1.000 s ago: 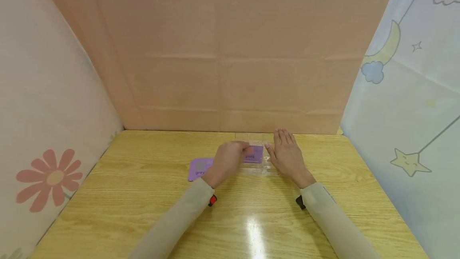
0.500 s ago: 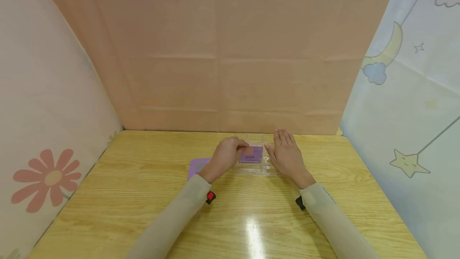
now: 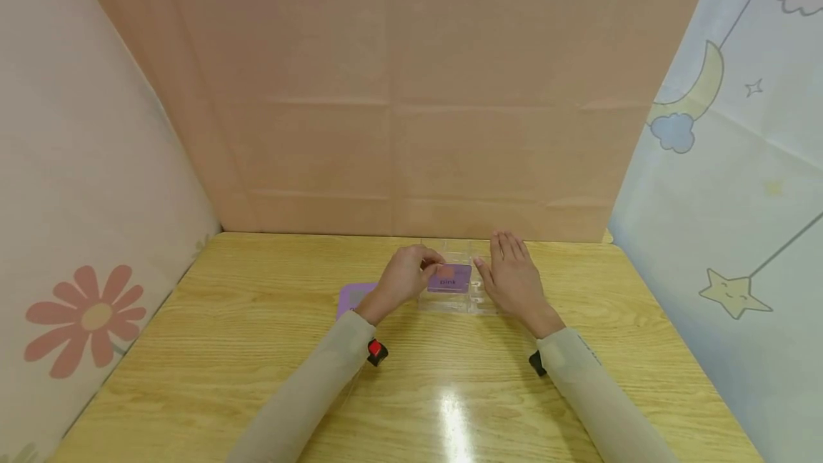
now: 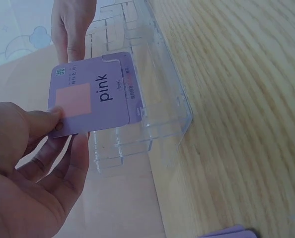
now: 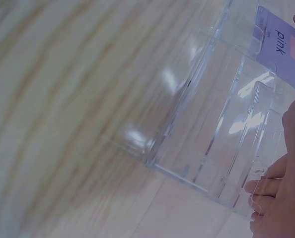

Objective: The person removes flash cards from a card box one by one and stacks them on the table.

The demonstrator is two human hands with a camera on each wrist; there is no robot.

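Note:
My left hand (image 3: 403,277) pinches a purple flashcard (image 4: 95,96), printed "pink" with a pink square, at one edge between thumb and fingers. The card's opposite edge sits in a slot of the clear plastic tiered holder (image 4: 170,121), tilted. My right hand (image 3: 514,281) lies with straight fingers along the right part of the holder (image 3: 450,302), thumb pointing towards the card. In the right wrist view, its fingers (image 5: 266,187) are at the holder's side. The left hand hides part of a second purple card (image 3: 347,300) lying on the table.
The wooden table (image 3: 270,349) ends at a tan cloth backdrop (image 3: 360,127) just behind the holder. Patterned white curtains (image 3: 707,184) stand at both sides. In the left wrist view, a purple card corner (image 4: 232,233) shows at the bottom edge.
My left hand has shifted slightly left and covers more of the second card. The pink card has come a little lower and shows more fully. The right hand stays put.

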